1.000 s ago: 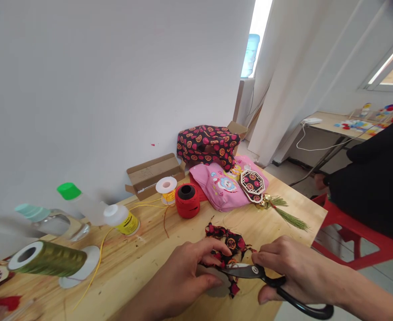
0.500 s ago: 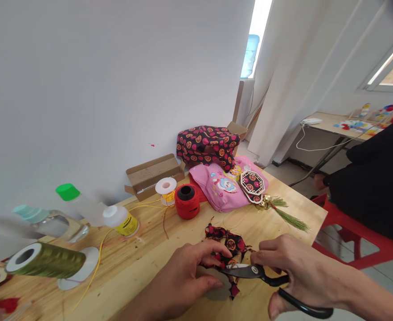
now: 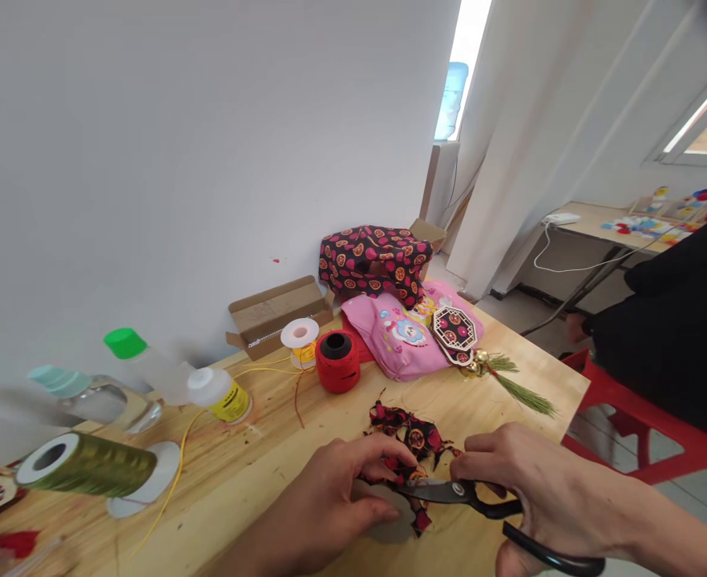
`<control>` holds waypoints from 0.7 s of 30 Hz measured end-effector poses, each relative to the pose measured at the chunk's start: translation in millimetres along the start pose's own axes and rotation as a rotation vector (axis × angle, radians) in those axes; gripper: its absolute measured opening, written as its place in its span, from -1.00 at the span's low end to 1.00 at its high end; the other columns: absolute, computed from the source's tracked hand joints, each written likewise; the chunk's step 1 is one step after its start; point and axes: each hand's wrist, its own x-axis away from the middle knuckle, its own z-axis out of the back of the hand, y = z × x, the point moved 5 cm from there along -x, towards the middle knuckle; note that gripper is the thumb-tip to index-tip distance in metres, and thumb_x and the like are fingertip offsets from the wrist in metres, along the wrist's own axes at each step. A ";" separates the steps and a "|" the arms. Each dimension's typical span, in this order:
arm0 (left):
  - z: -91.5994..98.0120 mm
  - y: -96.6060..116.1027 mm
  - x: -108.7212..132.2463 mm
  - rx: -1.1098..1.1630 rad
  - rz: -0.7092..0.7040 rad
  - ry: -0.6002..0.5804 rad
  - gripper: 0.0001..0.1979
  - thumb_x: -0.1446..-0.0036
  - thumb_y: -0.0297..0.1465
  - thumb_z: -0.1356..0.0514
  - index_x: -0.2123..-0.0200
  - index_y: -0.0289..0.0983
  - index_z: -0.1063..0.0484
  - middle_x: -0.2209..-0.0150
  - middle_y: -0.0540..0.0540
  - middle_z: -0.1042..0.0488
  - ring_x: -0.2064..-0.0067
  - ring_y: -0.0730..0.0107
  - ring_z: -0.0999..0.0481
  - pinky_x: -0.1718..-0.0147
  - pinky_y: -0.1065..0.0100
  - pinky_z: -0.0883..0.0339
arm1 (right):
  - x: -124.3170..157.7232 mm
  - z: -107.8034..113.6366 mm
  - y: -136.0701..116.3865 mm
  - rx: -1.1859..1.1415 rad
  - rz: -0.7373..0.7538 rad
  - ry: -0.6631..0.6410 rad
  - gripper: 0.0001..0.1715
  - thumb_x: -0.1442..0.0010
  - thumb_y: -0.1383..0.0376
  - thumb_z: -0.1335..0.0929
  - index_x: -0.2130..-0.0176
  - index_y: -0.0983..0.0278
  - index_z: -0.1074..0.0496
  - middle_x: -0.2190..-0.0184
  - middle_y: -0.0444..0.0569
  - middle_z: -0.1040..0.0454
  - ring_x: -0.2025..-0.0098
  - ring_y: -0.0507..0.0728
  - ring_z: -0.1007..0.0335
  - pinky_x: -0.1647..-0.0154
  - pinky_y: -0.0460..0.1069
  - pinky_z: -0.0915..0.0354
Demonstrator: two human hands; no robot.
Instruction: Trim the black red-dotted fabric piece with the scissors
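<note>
My right hand (image 3: 513, 473) grips black-handled scissors (image 3: 458, 490), whose blades point left toward my other hand. The thumb side is by the lower handle loop. My left hand (image 3: 345, 501) is closed at the blade tips, thumb and fingers pinching a dark patterned cloth piece (image 3: 414, 473) with a pale grey flat edge below the thumb. How far that piece reaches is hidden by the fingers. Cut scraps of black cloth with red and orange print (image 3: 417, 437) lie on the table just beyond the blades.
A pink pouch (image 3: 389, 340) carries an octagonal ornament (image 3: 453, 330) with a green tassel (image 3: 519, 390). Behind are patterned cloth (image 3: 341, 260) and an open cardboard box (image 3: 278, 312). Red spool (image 3: 337, 373), glue bottle (image 3: 227, 398) and olive thread cone (image 3: 101, 465) stand leftward. A person in black sits right.
The scissor blades look closer together, and the handles with my right hand have shifted slightly right. My left hand stays nearly where it was. The view has moved a touch.
</note>
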 end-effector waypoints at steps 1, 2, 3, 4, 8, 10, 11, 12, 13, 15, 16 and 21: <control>0.2 -0.6 -0.2 -0.010 0.004 0.003 -0.62 0.08 -0.63 -0.15 0.19 -0.13 -0.38 0.27 0.09 -0.58 0.21 0.43 -0.51 0.27 0.45 -0.27 | 0.6 -1.1 0.7 0.004 -0.009 -0.009 -0.31 0.13 -0.24 -0.31 0.32 0.30 -0.37 0.54 -0.15 -0.30 0.62 -0.02 -0.08 0.67 -0.10 0.12; 0.6 -1.0 -0.3 -0.026 0.003 0.010 -0.62 0.09 -0.62 -0.15 0.19 -0.13 -0.39 0.26 0.08 -0.57 0.20 0.41 -0.50 0.27 0.43 -0.27 | 1.5 -2.4 1.5 0.005 -0.018 -0.018 -0.31 0.14 -0.24 -0.31 0.32 0.30 -0.36 0.53 -0.15 -0.31 0.62 -0.01 -0.09 0.67 -0.10 0.12; 0.8 -1.3 -0.3 -0.038 0.003 0.016 -0.62 0.09 -0.62 -0.15 0.19 -0.13 -0.39 0.25 0.07 -0.56 0.19 0.39 -0.50 0.27 0.42 -0.27 | 2.4 -3.7 2.3 0.002 -0.027 -0.028 -0.32 0.15 -0.24 -0.32 0.33 0.29 -0.36 0.53 -0.15 -0.32 0.61 -0.01 -0.10 0.67 -0.10 0.12; 0.8 -1.6 -0.3 -0.045 0.000 0.018 -0.63 0.09 -0.61 -0.15 0.19 -0.13 -0.40 0.25 0.06 -0.56 0.19 0.38 -0.50 0.27 0.41 -0.28 | 3.2 -5.0 3.0 -0.002 -0.035 -0.039 -0.32 0.16 -0.24 -0.32 0.33 0.28 -0.35 0.53 -0.15 -0.33 0.60 0.00 -0.12 0.66 -0.10 0.12; -1.5 -3.7 0.9 -0.022 0.011 -0.005 -0.63 0.08 -0.61 -0.14 0.18 -0.15 -0.38 0.24 0.02 -0.57 0.19 0.34 -0.51 0.27 0.38 -0.28 | 4.7 -7.5 4.2 -0.007 -0.049 -0.066 -0.35 0.17 -0.21 -0.35 0.33 0.26 -0.35 0.51 -0.15 -0.36 0.59 0.00 -0.14 0.66 -0.10 0.10; -2.2 -4.0 1.7 -0.029 0.005 -0.008 -0.62 0.09 -0.61 -0.14 0.18 -0.16 -0.38 0.24 0.02 -0.56 0.19 0.34 -0.50 0.27 0.38 -0.29 | 4.1 -6.7 3.7 0.022 -0.049 -0.057 -0.35 0.15 -0.20 -0.35 0.30 0.26 -0.36 0.50 -0.14 -0.37 0.59 0.01 -0.15 0.66 -0.10 0.11; -2.2 -3.9 2.0 -0.034 0.002 -0.005 -0.63 0.09 -0.61 -0.15 0.18 -0.15 -0.38 0.24 0.03 -0.55 0.19 0.35 -0.50 0.27 0.39 -0.29 | 3.7 -6.1 3.6 0.048 -0.052 -0.050 -0.36 0.13 -0.19 -0.34 0.28 0.27 -0.36 0.50 -0.13 -0.37 0.60 0.01 -0.15 0.67 -0.09 0.12; -1.9 -3.7 2.1 -0.038 -0.001 0.003 -0.63 0.09 -0.61 -0.16 0.19 -0.15 -0.39 0.25 0.04 -0.55 0.20 0.36 -0.50 0.27 0.40 -0.29 | 3.4 -5.7 3.6 0.076 -0.057 -0.044 -0.37 0.10 -0.18 -0.33 0.27 0.28 -0.37 0.50 -0.11 -0.37 0.60 0.02 -0.17 0.67 -0.09 0.12; -1.4 -3.5 2.2 -0.037 -0.001 0.013 -0.63 0.09 -0.61 -0.16 0.20 -0.14 -0.40 0.26 0.06 -0.54 0.21 0.37 -0.50 0.28 0.41 -0.29 | 3.2 -5.5 3.8 0.102 -0.061 -0.039 -0.38 0.06 -0.17 -0.32 0.27 0.29 -0.37 0.50 -0.10 -0.38 0.60 0.03 -0.18 0.67 -0.08 0.12; -0.9 -3.0 1.7 -0.028 0.006 0.024 -0.65 0.09 -0.60 -0.17 0.20 -0.15 -0.40 0.29 0.07 -0.54 0.23 0.39 -0.50 0.30 0.43 -0.29 | 3.3 -6.2 4.3 0.138 -0.060 -0.038 -0.42 -0.02 -0.14 -0.28 0.28 0.31 -0.38 0.50 -0.06 -0.39 0.59 0.05 -0.22 0.66 -0.07 0.10; -1.1 -2.6 1.4 -0.020 0.010 0.022 -0.65 0.09 -0.60 -0.17 0.20 -0.15 -0.40 0.29 0.06 -0.55 0.24 0.39 -0.50 0.31 0.43 -0.29 | 3.5 -7.1 4.5 0.146 -0.048 -0.040 -0.44 -0.06 -0.12 -0.27 0.28 0.32 -0.38 0.50 -0.05 -0.40 0.58 0.05 -0.24 0.65 -0.07 0.08; -4.2 -0.2 -0.1 0.009 0.000 0.001 -0.65 0.09 -0.61 -0.18 0.21 -0.17 -0.40 0.27 0.05 -0.57 0.21 0.39 -0.50 0.29 0.43 -0.28 | 4.2 -10.5 5.9 0.185 0.028 -0.038 -0.49 -0.14 -0.06 -0.23 0.28 0.33 -0.36 0.50 -0.03 -0.41 0.57 0.07 -0.28 0.61 -0.05 0.03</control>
